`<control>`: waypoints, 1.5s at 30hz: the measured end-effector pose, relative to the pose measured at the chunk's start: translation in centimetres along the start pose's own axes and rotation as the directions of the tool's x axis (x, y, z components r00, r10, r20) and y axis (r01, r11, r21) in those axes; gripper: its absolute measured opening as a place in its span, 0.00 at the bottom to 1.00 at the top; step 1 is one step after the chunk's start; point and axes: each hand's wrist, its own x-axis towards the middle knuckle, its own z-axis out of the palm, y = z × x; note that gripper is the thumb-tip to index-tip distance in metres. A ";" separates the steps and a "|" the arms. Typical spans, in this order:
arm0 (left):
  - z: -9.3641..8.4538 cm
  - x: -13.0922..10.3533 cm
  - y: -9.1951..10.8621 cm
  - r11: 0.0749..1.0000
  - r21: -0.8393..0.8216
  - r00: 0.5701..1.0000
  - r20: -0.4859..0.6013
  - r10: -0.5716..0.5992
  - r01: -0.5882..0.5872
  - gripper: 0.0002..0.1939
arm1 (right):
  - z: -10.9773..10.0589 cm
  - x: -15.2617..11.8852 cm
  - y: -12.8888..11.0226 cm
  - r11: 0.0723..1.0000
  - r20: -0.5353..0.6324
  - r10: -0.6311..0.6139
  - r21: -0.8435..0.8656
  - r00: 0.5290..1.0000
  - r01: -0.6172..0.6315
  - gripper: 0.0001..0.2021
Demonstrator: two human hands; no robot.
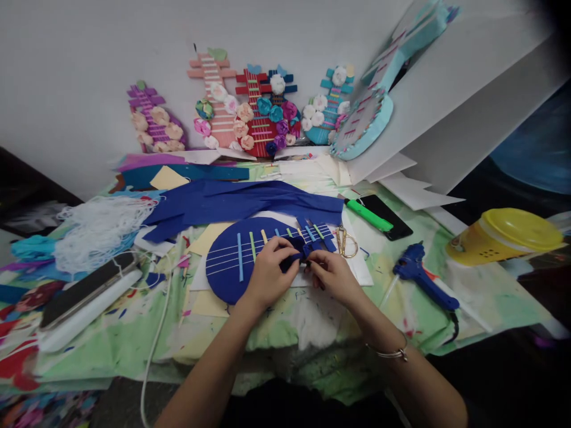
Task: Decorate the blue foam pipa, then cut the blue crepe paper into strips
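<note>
Both hands meet over the neck end of a dark blue paper guitar [223, 252], which lies flat with white strings and coloured strips across it. My left hand [274, 267] pinches a dark blue strip of paper or fabric [294, 245] that looks folded or curled. The fingers of my right hand [331, 272] are closed at the other end of this piece, their tips partly hidden. Just past my right hand lie gold-handled scissors [342, 242]. Beneath the guitar is a white sheet [363, 270].
A blue glue gun [423, 278] and yellow lidded tub [504, 238] stand right; a green marker [369, 215] rests by a black phone [395, 223]. Blue sheets [241, 199] lie behind, white string [104, 229] left. Several flowered guitars [259, 134] lean at the wall.
</note>
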 end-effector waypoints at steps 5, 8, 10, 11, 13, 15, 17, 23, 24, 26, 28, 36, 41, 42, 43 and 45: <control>0.0 0.0 0.0 1.000 0.004 1.000 0.009 -0.003 0.003 0.07 | 0.2 0.3 -0.2 0.999 -0.021 -0.015 0.035 1.000 0.016 0.07; -0.1 0.1 0.1 1.000 0.004 1.000 0.020 -0.005 0.005 0.07 | 0.2 0.4 -0.1 0.998 -0.030 -0.025 0.051 0.999 0.027 0.06; -0.1 0.1 0.1 1.000 0.002 1.000 0.024 -0.002 0.002 0.07 | 0.3 0.4 0.0 0.998 -0.033 -0.030 0.049 0.999 0.032 0.06; -0.1 0.2 0.2 1.000 0.003 1.000 0.023 -0.001 0.001 0.06 | 0.3 0.4 0.0 0.998 -0.035 -0.034 0.043 0.999 0.035 0.06; -0.1 0.2 0.2 1.000 0.008 1.000 0.021 -0.002 0.002 0.06 | 0.2 0.3 -0.1 0.999 -0.037 -0.042 0.018 0.998 0.043 0.07; 0.0 0.3 0.2 1.000 0.019 1.000 0.017 -0.006 0.005 0.05 | 0.2 0.2 -0.3 0.999 -0.042 -0.051 -0.010 0.998 0.050 0.07; 0.1 0.3 0.2 0.999 0.036 1.000 0.009 -0.010 0.010 0.04 | 0.1 0.1 -0.5 0.998 -0.045 -0.058 -0.041 0.997 0.056 0.07; 0.6 0.6 0.3 0.990 0.142 1.000 -0.025 -0.014 0.017 0.02 | 0.0 0.1 -0.9 0.987 -0.048 -0.085 -0.138 0.995 0.077 0.08; 0.7 0.6 0.3 0.987 0.160 1.000 -0.025 -0.011 0.015 0.02 | 0.0 0.1 -1.0 0.985 -0.048 -0.089 -0.153 0.995 0.081 0.09; 0.9 0.6 0.5 0.983 0.185 1.000 -0.028 -0.013 0.018 0.02 | 0.0 0.0 -1.1 0.980 -0.044 -0.093 -0.178 0.995 0.083 0.09; 1.1 0.6 0.6 0.980 0.197 0.999 -0.034 -0.028 0.034 0.02 | 0.0 0.0 -1.2 0.977 -0.035 -0.089 -0.199 0.995 0.080 0.09; 1.4 0.7 0.6 0.980 0.194 0.999 -0.033 -0.039 0.045 0.04 | -0.4 -0.1 -1.0 0.977 -0.049 -0.095 -0.197 0.994 0.084 0.10; 1.4 0.7 0.7 0.980 0.193 0.999 -0.034 -0.036 0.041 0.04 | -0.5 -0.1 -0.5 0.985 -0.060 -0.078 -0.158 0.995 0.067 0.09; 1.5 0.7 0.7 0.980 0.193 0.999 -0.035 -0.034 0.040 0.04 | -0.4 -0.1 -0.5 0.985 -0.062 -0.082 -0.158 0.995 0.071 0.09; 1.5 0.8 0.7 0.980 0.193 0.999 -0.034 -0.033 0.039 0.05 | -0.4 -0.1 -0.5 0.984 -0.065 -0.086 -0.161 0.994 0.074 0.08; 1.5 0.8 0.8 0.981 0.191 0.999 -0.030 -0.033 0.038 0.05 | -0.4 -0.1 -0.5 0.984 -0.070 -0.084 -0.161 0.994 0.072 0.08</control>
